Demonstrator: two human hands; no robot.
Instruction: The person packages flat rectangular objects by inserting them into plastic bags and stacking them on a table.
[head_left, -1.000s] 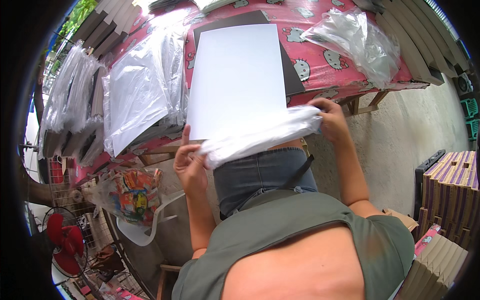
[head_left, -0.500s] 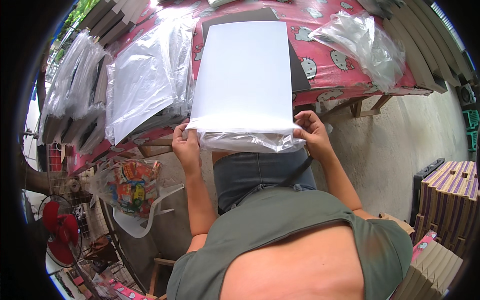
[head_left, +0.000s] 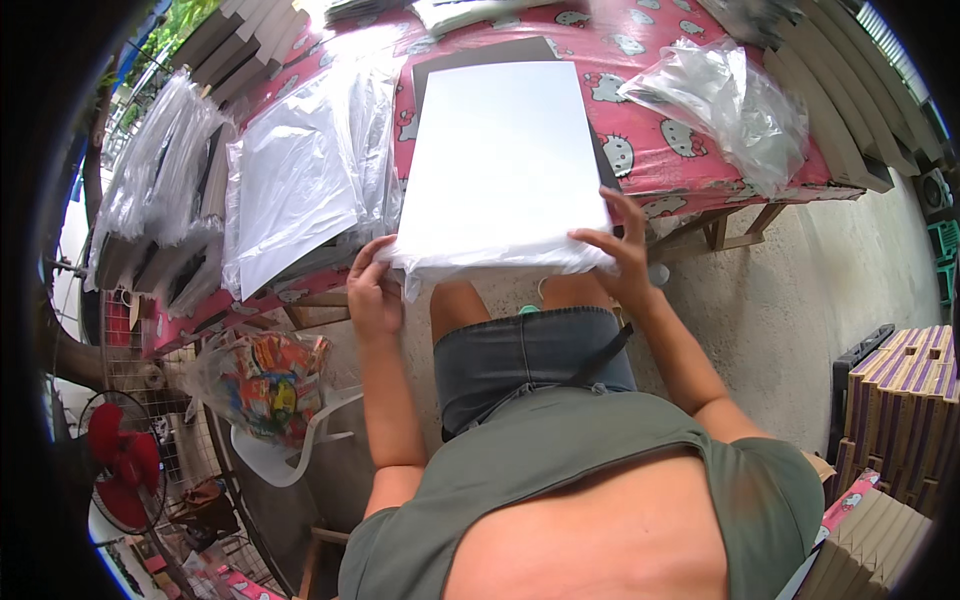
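A white rectangular sheet or board (head_left: 505, 150) lies at the near edge of the table, with clear plastic wrap (head_left: 440, 272) bunched around its near end. My left hand (head_left: 376, 295) is closed at the near left corner, its fingers pinching the plastic wrap. At the near right corner my right hand (head_left: 628, 250) has thumb and fingers spread, the thumb over the white surface and the fingers along the right edge. A dark grey board (head_left: 480, 54) shows underneath, past the far and right edges. What lies inside the wrap is hidden.
Left of the work lies a plastic-covered white sheet (head_left: 300, 170), beside stacked plastic-wrapped boards (head_left: 160, 170). Loose clear plastic bags (head_left: 730, 105) sit on the pink patterned tablecloth (head_left: 650, 125) at right. Grey board stacks (head_left: 835, 90) stand beyond. A white chair (head_left: 285, 465) and red fan (head_left: 122, 460) are lower left.
The white board has moved slightly away from me and to the right. The plastic at its near end is drawn in closer. My right hand has shifted from the corner onto the board, fingers spreading.
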